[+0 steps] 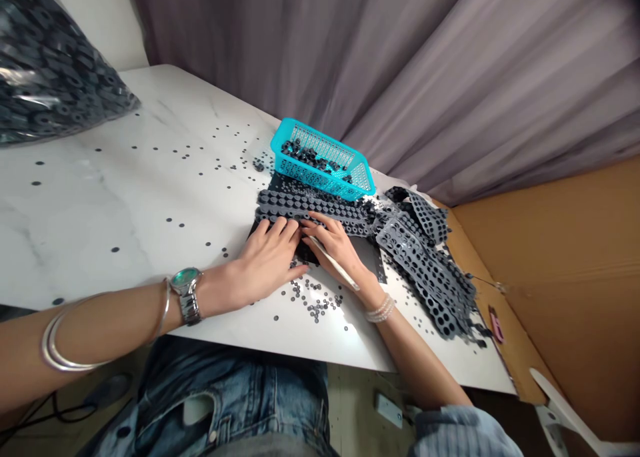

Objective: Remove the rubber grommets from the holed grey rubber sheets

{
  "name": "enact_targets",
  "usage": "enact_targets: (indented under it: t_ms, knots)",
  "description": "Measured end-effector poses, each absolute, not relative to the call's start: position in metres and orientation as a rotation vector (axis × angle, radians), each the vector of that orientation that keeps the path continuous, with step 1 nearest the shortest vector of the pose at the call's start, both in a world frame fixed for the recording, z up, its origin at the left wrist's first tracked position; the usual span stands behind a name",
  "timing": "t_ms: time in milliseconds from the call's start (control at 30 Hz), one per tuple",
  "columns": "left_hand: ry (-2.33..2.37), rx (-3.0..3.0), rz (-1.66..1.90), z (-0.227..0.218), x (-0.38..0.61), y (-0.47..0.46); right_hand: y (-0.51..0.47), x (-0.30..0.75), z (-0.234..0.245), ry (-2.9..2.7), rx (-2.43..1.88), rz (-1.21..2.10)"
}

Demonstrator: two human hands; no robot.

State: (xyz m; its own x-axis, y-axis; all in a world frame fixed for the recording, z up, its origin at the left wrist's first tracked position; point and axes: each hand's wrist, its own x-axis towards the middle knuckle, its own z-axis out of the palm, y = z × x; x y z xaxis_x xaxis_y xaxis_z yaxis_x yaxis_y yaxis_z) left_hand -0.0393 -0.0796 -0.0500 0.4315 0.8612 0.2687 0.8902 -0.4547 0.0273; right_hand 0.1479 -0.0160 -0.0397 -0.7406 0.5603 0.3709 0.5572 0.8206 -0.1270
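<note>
My left hand (265,260) lies on a dark rubber sheet (310,210) of small round parts, fingers stretched forward and pressing its near edge. My right hand (335,243) rests beside it on the same sheet, fingers bent around a thin white stick (333,262) that runs back toward my wrist. Small black rubber rings (313,303) lie loose on the white marble table (125,197) just in front of both hands.
A turquoise plastic basket (323,160) with black parts stands behind the sheet. A heap of punched-out dark sheets (425,257) lies at the right. A clear bag of black parts (45,70) sits far left. Brown cardboard (560,270) stands at the right edge, purple curtain behind.
</note>
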Motion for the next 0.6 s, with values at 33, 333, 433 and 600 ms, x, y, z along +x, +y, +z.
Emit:
enact_targets:
  t_ms: [33, 333, 433, 600]
  knots:
    - [-1.571, -2.561, -0.371, -0.050, -0.040, -0.079, -0.016, 0.148, -0.040, -2.608, -0.837, 0.010]
    - [-1.552, -2.637, -0.364, -0.048, -0.046, -0.073, -0.007, 0.141, -0.044, -2.706, -0.744, -0.083]
    - [-1.566, -2.668, -0.350, -0.046, -0.048, -0.072, -0.001, 0.138, -0.041, -2.675, -0.759, -0.091]
    - [-1.582, -2.704, -0.296, -0.039, -0.049, -0.072, 0.012, 0.144, -0.034, -2.369, -0.944, -0.138]
